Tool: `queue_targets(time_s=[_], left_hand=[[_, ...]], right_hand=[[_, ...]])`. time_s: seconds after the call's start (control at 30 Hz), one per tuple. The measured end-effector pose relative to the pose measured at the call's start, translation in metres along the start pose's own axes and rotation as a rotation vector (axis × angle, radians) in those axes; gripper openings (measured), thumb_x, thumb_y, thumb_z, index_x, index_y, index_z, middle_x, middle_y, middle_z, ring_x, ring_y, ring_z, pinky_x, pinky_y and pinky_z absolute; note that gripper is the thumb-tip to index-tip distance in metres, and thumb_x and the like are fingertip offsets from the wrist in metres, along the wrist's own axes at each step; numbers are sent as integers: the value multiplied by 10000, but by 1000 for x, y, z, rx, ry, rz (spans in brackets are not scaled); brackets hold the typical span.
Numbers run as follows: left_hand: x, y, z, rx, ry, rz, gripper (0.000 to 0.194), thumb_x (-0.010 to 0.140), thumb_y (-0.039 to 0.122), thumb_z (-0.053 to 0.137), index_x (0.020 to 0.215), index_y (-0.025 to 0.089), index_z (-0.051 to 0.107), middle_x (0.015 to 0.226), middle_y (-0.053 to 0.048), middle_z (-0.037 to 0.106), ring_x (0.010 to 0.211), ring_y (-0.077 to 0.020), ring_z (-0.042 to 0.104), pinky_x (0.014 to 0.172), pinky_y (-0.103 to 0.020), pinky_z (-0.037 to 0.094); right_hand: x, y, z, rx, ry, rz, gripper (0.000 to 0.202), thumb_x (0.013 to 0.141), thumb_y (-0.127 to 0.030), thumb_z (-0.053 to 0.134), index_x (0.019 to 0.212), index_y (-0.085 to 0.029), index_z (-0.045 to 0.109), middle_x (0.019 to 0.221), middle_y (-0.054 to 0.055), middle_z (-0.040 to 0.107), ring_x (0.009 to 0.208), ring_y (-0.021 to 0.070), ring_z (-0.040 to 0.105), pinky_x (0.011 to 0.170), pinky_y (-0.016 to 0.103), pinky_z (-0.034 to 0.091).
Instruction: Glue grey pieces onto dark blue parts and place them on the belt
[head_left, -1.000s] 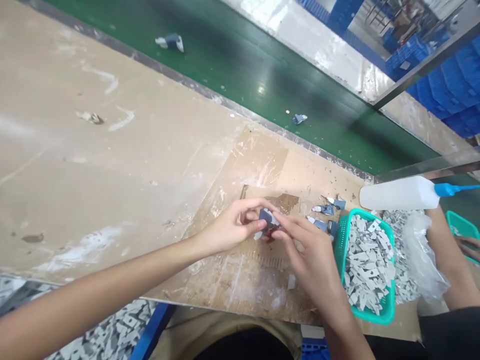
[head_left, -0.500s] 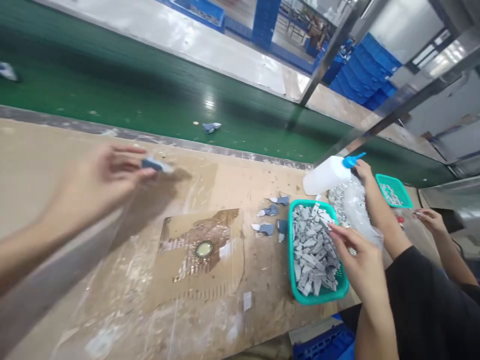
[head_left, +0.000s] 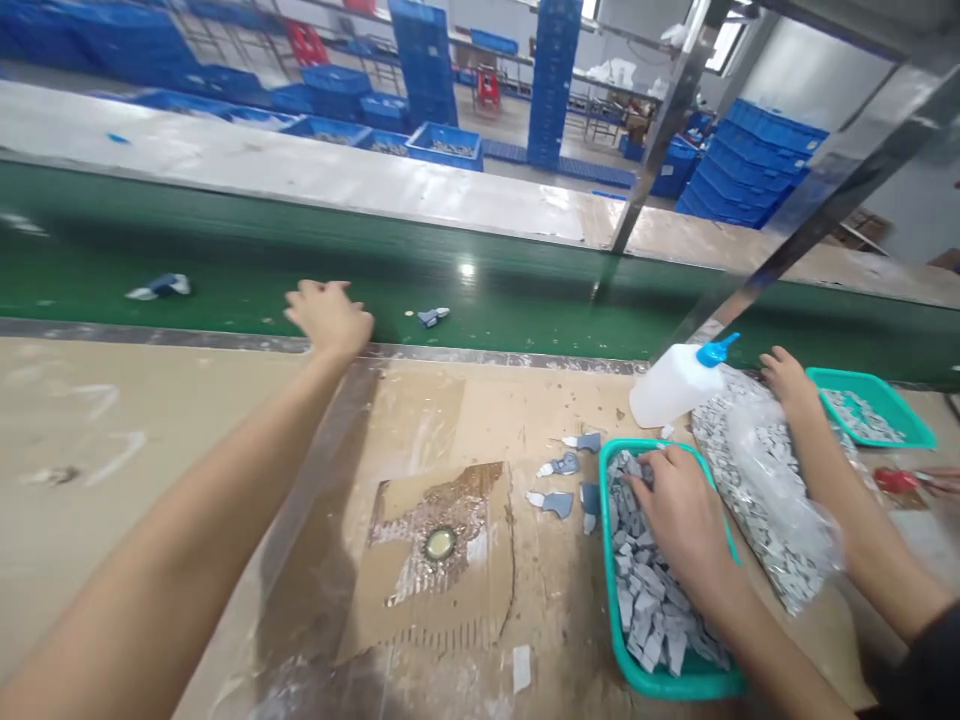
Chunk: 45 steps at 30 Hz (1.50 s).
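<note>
My left hand (head_left: 330,318) reaches over the green belt (head_left: 247,290), palm down, its fingers apart and bent; no part shows in it. A blue-grey and white part (head_left: 433,317) lies on the belt to its right, another (head_left: 163,287) to its left. My right hand (head_left: 679,500) dips into the teal basket (head_left: 611,600) of grey pieces (head_left: 649,610), fingertips pinched on a grey piece at the far end. Several blue-grey and white parts (head_left: 553,502) lie left of the basket. A cardboard sheet (head_left: 472,600) holds a small round dish (head_left: 440,544).
Behind the basket stands a white bottle (head_left: 667,388) with a blue nozzle. A plastic bag of small pieces (head_left: 772,490), another person's hand (head_left: 791,380) and a second teal basket (head_left: 922,435) are on the right. A metal post (head_left: 660,150) rises beyond.
My left hand has moved from above the table out over the belt, and the part it held no longer shows. My right hand has gone down into the basket. The view has shifted.
</note>
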<state>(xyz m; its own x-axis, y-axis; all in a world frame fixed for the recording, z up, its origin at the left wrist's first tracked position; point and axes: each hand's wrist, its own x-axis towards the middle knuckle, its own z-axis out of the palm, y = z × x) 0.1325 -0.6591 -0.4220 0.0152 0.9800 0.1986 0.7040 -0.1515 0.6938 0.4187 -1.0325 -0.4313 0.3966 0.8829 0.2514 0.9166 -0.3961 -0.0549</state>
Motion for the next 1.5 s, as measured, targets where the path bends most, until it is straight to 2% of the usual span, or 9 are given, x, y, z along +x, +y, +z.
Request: queue_targets(time_s=[0.13,0.33,0.43,0.57,0.83,1.03,1.13,1.27,1.5], left_hand=[[9,5,27,47,-81,75,347,826,384,605,1015,94,632,1125,-165,604,1245,-350,473,1078,-432,299],[4,6,50,22,-94,65,212,748,287,711,879,124,680,925,-124,628,1097,-320,553,1032,-391,381],[-4,9,41,-105,-28,-4,241,779,263,697,977,124,699,878,-71,639,919,-238,602,916,-344,459],[-34,18,17,-610,-103,-100,358,699,102,749,1053,148,723,868,-31,661,811,-166,647,846,-302,507],[-154,12,-42,-960,-644,-274,342,709,298,860,1020,176,789,1023,-96,734,877,-176,663,850,-304,542],[-207,-2,-58,-986,-608,-374,568,563,214,951,1084,226,725,1039,-33,691,886,-152,669,756,-247,537],[-223,-8,-57,-1113,-700,-503,445,559,174,940,944,171,717,892,-28,711,789,-127,669,712,-228,523],[-235,-14,-53,-1191,-778,-520,374,561,101,910,900,142,756,887,-50,756,799,-121,687,764,-223,533],[-232,-21,-61,-1504,-822,-481,404,726,88,823,1110,132,704,875,-76,757,821,-187,739,775,-294,576]], right_hand=[[-3,8,5,145,60,-43,161,930,-263,509,860,-195,637,884,95,684,883,277,646,712,375,491],[-11,4,-31,473,-66,46,319,940,-421,512,1098,-192,667,787,31,691,565,177,622,529,295,492],[-23,-8,-61,653,-185,-44,348,974,-417,514,1244,-254,662,895,33,716,761,177,700,633,262,560],[-38,-36,-82,959,-401,-55,171,954,-364,605,1072,-313,718,897,-5,711,815,142,696,709,204,569],[-44,-97,-45,1648,-631,419,279,794,-402,828,940,-218,679,827,20,732,744,131,699,716,219,568],[-36,-125,-27,1733,-652,556,317,680,-389,916,919,-225,787,805,17,763,705,97,704,705,168,567],[-35,-133,-19,1687,-629,558,305,657,-376,929,879,-222,789,828,27,775,728,127,730,714,203,595],[-40,-140,-5,1429,-491,390,302,780,-377,845,1053,-263,782,888,38,789,812,182,759,769,288,624],[-49,-149,21,822,-3,-386,362,916,-94,671,1213,-294,723,963,22,761,833,131,674,765,282,567]])
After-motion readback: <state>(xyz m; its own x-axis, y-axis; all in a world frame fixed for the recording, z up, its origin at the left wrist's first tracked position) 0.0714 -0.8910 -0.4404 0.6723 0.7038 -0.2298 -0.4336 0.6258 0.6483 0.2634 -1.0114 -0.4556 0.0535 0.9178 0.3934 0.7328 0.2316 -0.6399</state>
